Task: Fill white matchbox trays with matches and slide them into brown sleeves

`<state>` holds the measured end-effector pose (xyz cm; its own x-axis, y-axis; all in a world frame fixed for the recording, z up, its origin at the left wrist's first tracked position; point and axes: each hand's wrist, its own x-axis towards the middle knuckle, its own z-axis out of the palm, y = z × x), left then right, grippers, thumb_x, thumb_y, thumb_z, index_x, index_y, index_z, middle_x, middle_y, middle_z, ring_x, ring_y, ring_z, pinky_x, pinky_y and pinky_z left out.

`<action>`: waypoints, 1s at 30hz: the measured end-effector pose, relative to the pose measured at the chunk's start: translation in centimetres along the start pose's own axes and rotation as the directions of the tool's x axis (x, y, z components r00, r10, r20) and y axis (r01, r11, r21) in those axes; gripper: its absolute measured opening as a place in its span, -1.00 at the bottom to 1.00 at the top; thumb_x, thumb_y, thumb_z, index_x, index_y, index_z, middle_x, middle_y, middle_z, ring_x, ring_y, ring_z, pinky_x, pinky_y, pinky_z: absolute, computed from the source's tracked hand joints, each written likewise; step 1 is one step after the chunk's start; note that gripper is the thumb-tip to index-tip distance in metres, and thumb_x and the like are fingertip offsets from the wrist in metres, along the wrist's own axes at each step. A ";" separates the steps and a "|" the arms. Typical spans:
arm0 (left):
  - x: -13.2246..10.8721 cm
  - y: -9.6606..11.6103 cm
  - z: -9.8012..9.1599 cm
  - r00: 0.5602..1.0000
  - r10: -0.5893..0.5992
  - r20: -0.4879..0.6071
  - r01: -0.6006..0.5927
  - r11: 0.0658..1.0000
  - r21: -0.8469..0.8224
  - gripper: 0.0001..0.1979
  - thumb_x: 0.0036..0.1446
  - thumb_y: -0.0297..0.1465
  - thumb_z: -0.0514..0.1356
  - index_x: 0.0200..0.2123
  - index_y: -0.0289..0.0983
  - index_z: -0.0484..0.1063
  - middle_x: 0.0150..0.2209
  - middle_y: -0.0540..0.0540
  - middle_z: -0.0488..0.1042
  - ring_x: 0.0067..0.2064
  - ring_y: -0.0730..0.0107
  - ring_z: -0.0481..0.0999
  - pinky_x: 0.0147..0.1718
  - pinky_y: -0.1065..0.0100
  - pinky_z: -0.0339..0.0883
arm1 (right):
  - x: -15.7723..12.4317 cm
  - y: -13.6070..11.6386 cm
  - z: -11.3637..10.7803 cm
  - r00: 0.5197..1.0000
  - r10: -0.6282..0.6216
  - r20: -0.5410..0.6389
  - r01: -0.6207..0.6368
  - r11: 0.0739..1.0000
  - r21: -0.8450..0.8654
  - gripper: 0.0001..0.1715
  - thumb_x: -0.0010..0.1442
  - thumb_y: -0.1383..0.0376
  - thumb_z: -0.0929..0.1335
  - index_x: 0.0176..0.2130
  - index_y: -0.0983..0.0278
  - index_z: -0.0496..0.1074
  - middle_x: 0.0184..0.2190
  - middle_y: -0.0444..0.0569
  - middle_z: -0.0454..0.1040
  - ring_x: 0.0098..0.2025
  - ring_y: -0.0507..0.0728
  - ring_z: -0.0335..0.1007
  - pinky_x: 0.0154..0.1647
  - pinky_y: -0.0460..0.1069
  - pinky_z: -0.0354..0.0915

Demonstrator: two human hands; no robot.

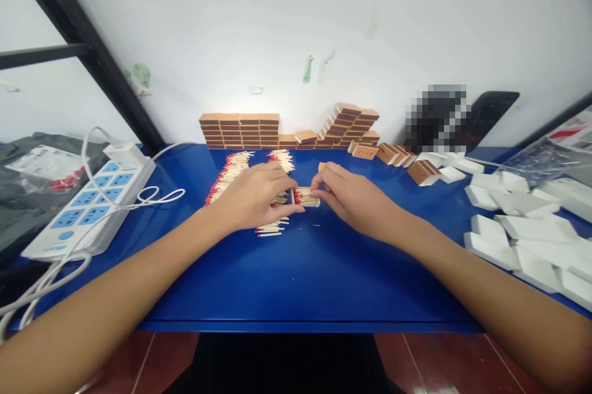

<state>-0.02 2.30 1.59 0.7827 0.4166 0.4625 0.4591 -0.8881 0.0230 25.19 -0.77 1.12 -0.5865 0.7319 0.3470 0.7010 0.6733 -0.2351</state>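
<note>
Mostly blue table (296, 283), its back edge against the wall. Power strip (99, 200) at far left, white cable (184, 192) looping off it beyond the left forearm; looks apart from the hands. Far right: heap of white trays (536, 227), near the right forearm. Along the wall, a squared stack of matchboxes (250, 132) and a stepped stack (346, 126) beside it, which looks easy to topple if bumped.

Left hand (256, 193): thumb and fingers nearly together, pinching the near-left end of a small matchbox tray (292, 197). Right hand (349, 193): fingertips bunched at the tray's other end; cannot tell whether they grip it or only touch the matches. A brown piece (322, 166) shows just behind those fingers, mostly hidden.

Tray lies between the hands, above the table's middle, filled with matches (306, 197). Probably very light, thin card, easily crushed; best held lightly by its end walls, kept level lest sticks slide out. Loose matches (231, 175) crowd around the left hand, likely to roll or snag.
</note>
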 end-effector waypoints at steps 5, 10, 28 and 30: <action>0.0 0.3 0.1 0.999 -0.003 0.047 0.004 0.999 -0.033 -0.60 0.33 -0.06 0.27 -0.11 -0.31 0.59 -0.27 -0.17 0.58 -0.19 0.18 0.54 -0.17 0.20 0.41 | -0.2 0.4 0.1 1.000 -0.006 0.013 0.005 0.999 0.034 -0.87 0.48 0.28 0.26 -0.10 0.24 0.39 -0.16 0.01 0.44 -0.27 0.12 0.33 -0.26 0.00 0.21; 0.0 0.5 0.4 0.997 0.000 0.074 0.003 0.999 -0.045 -0.59 0.29 -0.05 0.30 -0.14 -0.31 0.61 -0.21 -0.20 0.61 -0.08 0.12 0.53 -0.04 0.14 0.42 | -0.4 0.6 0.4 0.999 0.002 0.042 -0.002 1.000 0.017 -0.88 0.46 0.26 0.31 -0.13 0.25 0.43 -0.20 -0.03 0.39 -0.32 0.09 0.30 -0.30 -0.01 0.20; 0.3 1.3 0.8 1.000 -0.024 0.018 0.026 0.992 -0.126 -0.80 0.36 -0.29 0.23 -0.21 -0.29 0.59 -0.22 -0.16 0.61 -0.09 0.18 0.54 0.03 0.11 0.45 | -0.5 0.6 -0.1 0.998 -0.003 0.065 -0.001 0.998 0.056 -0.91 0.42 0.29 0.35 -0.15 0.24 0.47 -0.21 -0.04 0.40 -0.30 0.08 0.35 -0.28 -0.01 0.24; 0.3 1.3 0.7 0.999 -0.035 0.017 0.037 0.992 -0.118 -0.81 0.36 -0.30 0.22 -0.16 -0.29 0.59 -0.19 -0.17 0.61 -0.07 0.16 0.53 0.03 0.11 0.45 | -0.6 0.6 -0.4 0.997 0.008 0.074 -0.012 0.998 0.058 -0.92 0.41 0.28 0.37 -0.16 0.24 0.47 -0.23 -0.06 0.40 -0.30 0.08 0.35 -0.30 -0.01 0.22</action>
<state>1.16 1.38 1.13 0.7733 0.4507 0.4460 0.4348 -0.8889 0.1443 26.13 -0.79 1.11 -0.6093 0.7430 0.2771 0.6835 0.6692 -0.2916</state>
